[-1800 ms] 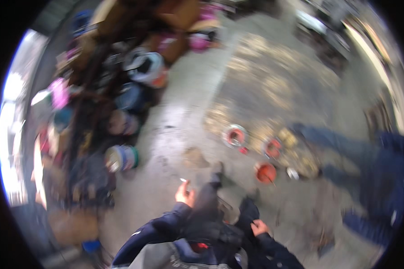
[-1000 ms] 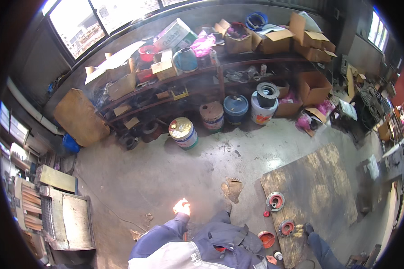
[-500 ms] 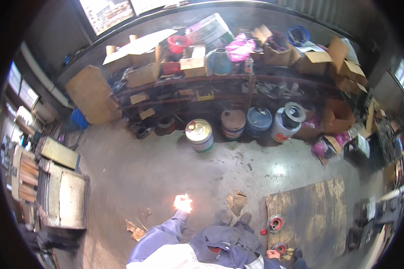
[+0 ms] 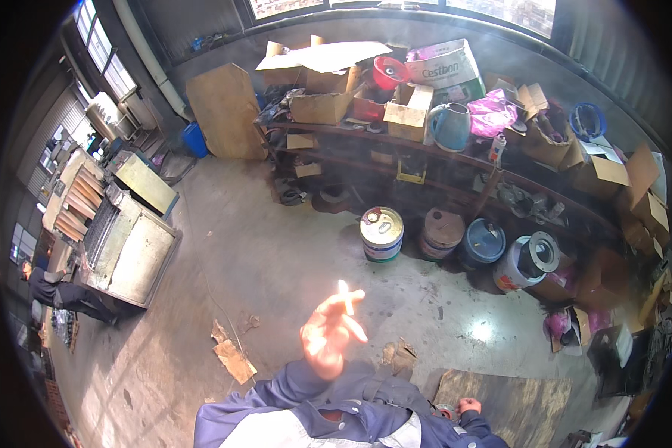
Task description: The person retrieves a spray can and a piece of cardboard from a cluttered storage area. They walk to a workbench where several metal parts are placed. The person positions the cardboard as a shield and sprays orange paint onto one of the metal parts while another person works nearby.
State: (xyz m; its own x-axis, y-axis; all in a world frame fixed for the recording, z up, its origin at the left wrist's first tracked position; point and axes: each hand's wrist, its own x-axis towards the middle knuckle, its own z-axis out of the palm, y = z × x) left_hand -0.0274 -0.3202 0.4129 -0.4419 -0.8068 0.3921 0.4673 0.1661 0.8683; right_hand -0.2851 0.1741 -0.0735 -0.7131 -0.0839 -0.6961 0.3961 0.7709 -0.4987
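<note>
My left hand [image 4: 327, 336] is raised in front of my chest, glaringly lit by sun. Between its fingers is a slim white stick [image 4: 346, 296] that looks like a cigarette; the glare hides its details. Low on the right, my right hand [image 4: 469, 405] is closed in a fist. Right beside it, a round dark part with a red ring [image 4: 446, 411] is partly covered by my clothing. Whatever the right fingers hold, if anything, is hidden. Under that side lies a worn wooden board [image 4: 508, 399].
Beyond me, a long shelf [image 4: 467, 155] carries cardboard boxes, a watering can [image 4: 450, 127] and a red basin [image 4: 390, 72]. Several buckets, one with a gold lid [image 4: 381, 225], stand before it. Torn cardboard [image 4: 233, 357] litters the floor. Another person [image 4: 67, 295] is at far left near a machine [image 4: 131, 257].
The view has swung left. My left hand has come up and inward, showing its fingers and the white stick. My right hand stays low by the red-ringed part.
</note>
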